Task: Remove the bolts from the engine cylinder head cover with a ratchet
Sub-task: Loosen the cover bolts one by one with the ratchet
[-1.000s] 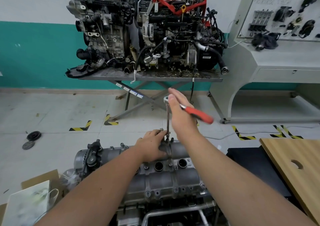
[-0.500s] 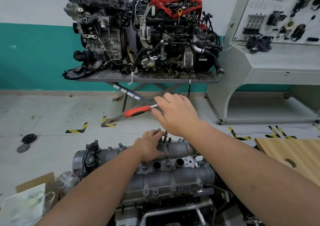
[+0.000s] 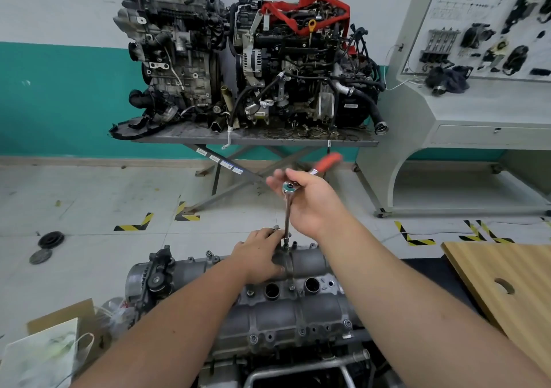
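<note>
Ratchet [image 3: 301,185] | handle swung left to far-right | right hand [image 3: 313,201] gripping it | left hand [image 3: 259,256] resting on cover [image 3: 298,313]

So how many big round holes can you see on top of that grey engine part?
2. One hole sits just under the left hand, and the other hole is to its right on the cylinder head cover. The left forearm may hide more.

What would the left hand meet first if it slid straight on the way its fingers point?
Probably the loose bolt at the left hand's fingertips, then the ratchet's extension bar standing on the cylinder head cover; depth is hard to judge.
</note>
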A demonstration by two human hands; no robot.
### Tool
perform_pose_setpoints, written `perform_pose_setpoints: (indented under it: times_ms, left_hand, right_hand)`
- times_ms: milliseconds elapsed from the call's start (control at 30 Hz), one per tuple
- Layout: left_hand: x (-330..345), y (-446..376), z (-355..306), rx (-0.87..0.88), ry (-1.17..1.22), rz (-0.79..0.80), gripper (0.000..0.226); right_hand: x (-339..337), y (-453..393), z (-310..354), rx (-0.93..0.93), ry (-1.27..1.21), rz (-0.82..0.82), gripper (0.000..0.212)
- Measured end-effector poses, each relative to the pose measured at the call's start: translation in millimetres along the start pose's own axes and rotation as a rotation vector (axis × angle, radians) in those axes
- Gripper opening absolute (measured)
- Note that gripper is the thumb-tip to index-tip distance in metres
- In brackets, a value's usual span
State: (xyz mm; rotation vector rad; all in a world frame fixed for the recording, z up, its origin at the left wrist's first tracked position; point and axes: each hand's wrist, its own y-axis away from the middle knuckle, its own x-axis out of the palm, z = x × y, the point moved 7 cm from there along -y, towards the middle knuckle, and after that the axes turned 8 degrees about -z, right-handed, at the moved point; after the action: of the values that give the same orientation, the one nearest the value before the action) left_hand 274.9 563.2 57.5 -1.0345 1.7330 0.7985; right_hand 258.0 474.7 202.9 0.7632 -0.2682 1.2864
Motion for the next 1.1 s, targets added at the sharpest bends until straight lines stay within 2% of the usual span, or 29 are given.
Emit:
perform_pose_setpoints:
  times_ms: [67,133,200,300,333,400,500,633,733,800,933,1000,1033,1100]
  left_hand:
    - [-0.2,-1.1,0.1,-0.008,0.008,0.0,0.094]
    - [-1.1,-0.7,-0.4,-0.007,0.015,0.001,0.095]
    - [-1.8,0.3,-0.7,-0.008,0.021,0.004,0.094]
    - [-3.2,1.7,-1.1,-0.015,0.051,-0.008,0.084]
    - [-3.2,1.6,-1.1,-0.017,0.05,-0.003,0.085]
    - [-2.8,1.2,-2.1,-0.002,0.017,0.0,0.091]
    - [-4.1,1.3,-2.5,0.0,-0.008,-0.012,0.094]
    - [-3.1,0.8,-2.2,-0.002,-0.018,0.002,0.093]
    - [-2.2,0.1,-1.5,-0.001,-0.02,0.001,0.093]
    - [-1.6,0.1,-0.8,0.0,-0.014,0.001,0.093]
    - [-0.1,0.0,0.6,-0.013,0.003,0.004,0.093]
    - [0.3,0.0,1.4,-0.017,0.012,-0.002,0.093]
    - [0.5,-0.3,1.6,-0.016,0.012,-0.004,0.092]
    - [0.8,-0.7,1.7,-0.011,0.004,-0.005,0.091]
  right_hand:
    - [-10.2,-8.2,-0.8,-0.091,-0.168,-0.063,0.022]
    - [-17.0,-10.5,1.5,-0.28,-0.062,-0.109,0.019]
    - [-16.6,-0.8,8.9,-0.617,0.371,-0.127,0.016]
    - [-2.3,25.0,18.4,-1.342,1.07,-0.106,0.032]
    - [4.6,29.8,17.5,-1.497,1.25,-0.099,0.036]
    - [12.4,30.5,17.3,-1.591,1.527,-0.115,0.036]
    - [17.2,29.2,21.9,-1.493,1.831,-0.152,0.028]
    - [15.8,23.2,21.2,-1.297,2.045,-0.071,0.055]
    - [14.7,20.7,19.1,-1.212,2.114,-0.017,0.064]
    - [15.6,21.5,20.1,-1.189,2.102,0.0,0.06]
    - [23.9,19.2,27.3,-1.123,2.077,-0.024,0.038]
    - [23.5,12.3,31.3,-0.887,1.955,-0.045,0.032]
    - [21.4,9.3,31.9,-0.723,1.777,-0.041,0.03]
    - [13.1,4.2,24.6,-0.354,1.179,-0.037,0.019]
